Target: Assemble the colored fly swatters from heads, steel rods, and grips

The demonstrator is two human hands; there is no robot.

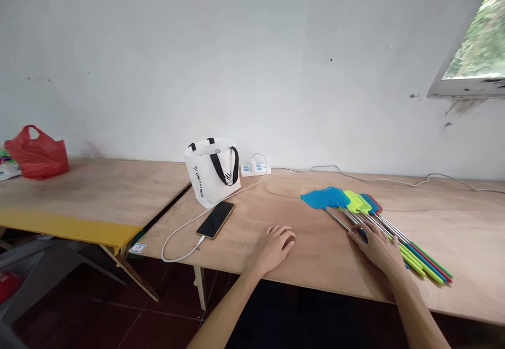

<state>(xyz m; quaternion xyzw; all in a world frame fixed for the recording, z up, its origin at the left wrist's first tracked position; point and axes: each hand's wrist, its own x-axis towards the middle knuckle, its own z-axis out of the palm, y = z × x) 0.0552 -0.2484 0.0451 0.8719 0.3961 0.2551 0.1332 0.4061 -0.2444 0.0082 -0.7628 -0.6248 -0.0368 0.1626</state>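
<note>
Several fly swatters lie fanned out on the wooden table, with blue heads point(324, 198) and yellow-green heads point(357, 202) toward the wall. Their metal shafts run to green, red, blue and yellow handles point(424, 262) nearer the front edge. My right hand point(377, 246) is closed over the leftmost fly swatter, where a bit of blue handle shows between thumb and fingers. Its palm side is hidden. My left hand point(275, 248) rests on the table left of the swatters, loosely curved, fingers apart and holding nothing.
A white bag point(211, 178) with black handles stands near a power strip point(255, 169). Before it lies a phone point(215, 219) on a white charging cable point(169, 236). A second table point(90, 191) at left bears a red plastic bag point(38, 154). A grey wall rises behind.
</note>
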